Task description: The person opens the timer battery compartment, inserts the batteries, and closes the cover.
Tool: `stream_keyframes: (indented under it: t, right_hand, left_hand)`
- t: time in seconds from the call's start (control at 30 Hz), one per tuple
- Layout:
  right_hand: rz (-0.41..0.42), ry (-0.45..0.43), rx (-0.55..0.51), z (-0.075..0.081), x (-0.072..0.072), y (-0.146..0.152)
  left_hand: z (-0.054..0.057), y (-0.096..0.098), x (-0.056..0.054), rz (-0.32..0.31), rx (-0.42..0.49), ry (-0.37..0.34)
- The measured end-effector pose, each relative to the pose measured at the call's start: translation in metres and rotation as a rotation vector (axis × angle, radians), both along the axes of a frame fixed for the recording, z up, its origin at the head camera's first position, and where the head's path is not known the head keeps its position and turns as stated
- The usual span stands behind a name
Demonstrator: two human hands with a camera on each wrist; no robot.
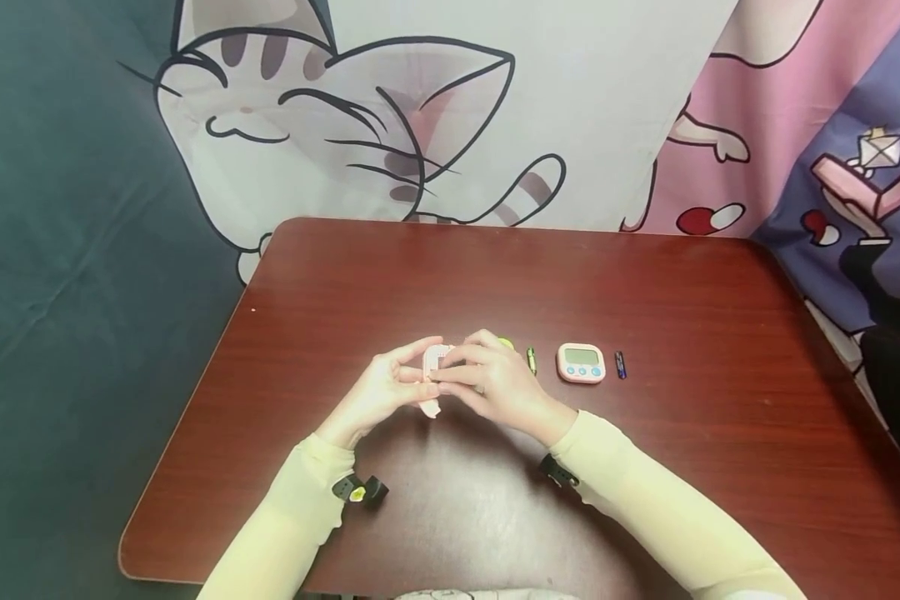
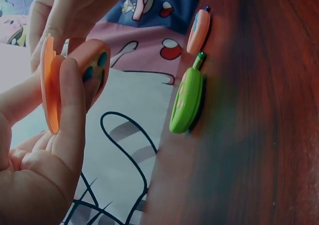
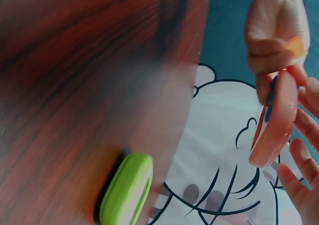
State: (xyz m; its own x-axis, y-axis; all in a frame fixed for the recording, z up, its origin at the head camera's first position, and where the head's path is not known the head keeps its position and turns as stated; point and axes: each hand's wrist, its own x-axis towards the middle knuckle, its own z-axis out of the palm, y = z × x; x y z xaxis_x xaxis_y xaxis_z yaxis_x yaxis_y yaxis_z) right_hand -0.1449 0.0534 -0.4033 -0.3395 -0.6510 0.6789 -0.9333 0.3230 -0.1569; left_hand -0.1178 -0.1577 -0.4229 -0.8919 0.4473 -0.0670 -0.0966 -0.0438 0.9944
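A pink kitchen timer (image 1: 433, 357) with blue buttons is held up between both hands above the table. Its thin back piece (image 2: 50, 98) stands out from the body, and a small orange flap (image 3: 296, 46) shows near the left fingers. My left hand (image 1: 378, 390) grips the timer from the left, thumb and fingers on either side. From the right, my right hand (image 1: 498, 379) pinches it at the back, some of its fingers spread. A green timer (image 2: 187, 98), mostly covered by the right hand in the head view, lies beyond.
On the brown table (image 1: 390, 275), to the right of the hands, lie a green battery (image 1: 531, 361), a second pink timer (image 1: 581, 363) and a blue battery (image 1: 621, 365). A cat-print curtain (image 1: 450, 117) hangs behind the table's far edge.
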Motion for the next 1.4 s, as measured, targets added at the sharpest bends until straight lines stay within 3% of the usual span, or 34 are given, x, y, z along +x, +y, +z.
stream_keyframes:
  t: [0.13,0.33,0.5,0.67,0.93,1.07,1.3,1.4]
  right_hand:
    - [-0.001,-0.087,-0.026,0.0051,0.0009,-0.0013]
    - [-0.028,-0.122,-0.022,0.0069,0.0035,-0.0004]
    - [0.047,-0.152,-0.022,0.0045,0.0032,-0.0023]
    - [0.089,-0.120,0.000,0.0028,0.0017,-0.0031]
    - [0.079,-0.080,-0.006,0.0058,-0.0008,-0.0026]
    - [0.063,-0.162,-0.002,0.0071,-0.0037,-0.0006]
    - [0.040,-0.464,-0.056,0.0056,-0.0047,0.0036]
    - [-0.001,-0.523,-0.065,0.0049,-0.0044,0.0043]
  left_hand:
    - [0.0028,0.0012,-0.0003,0.015,-0.008,0.000]
    - [0.0032,0.0023,0.0005,-0.005,-0.012,0.001]
    - [0.0000,0.0003,0.0048,-0.018,-0.014,-0.004]
    - [-0.0013,-0.0008,0.0075,-0.031,-0.008,-0.002]
    - [0.0009,0.0001,0.0048,-0.036,0.011,0.022]
    - [0.0025,0.0022,0.0008,-0.019,0.009,0.026]
    - [0.0014,0.0050,-0.0011,0.001,-0.020,0.044]
    - [-0.0003,0.0060,-0.0007,0.016,-0.025,0.068]
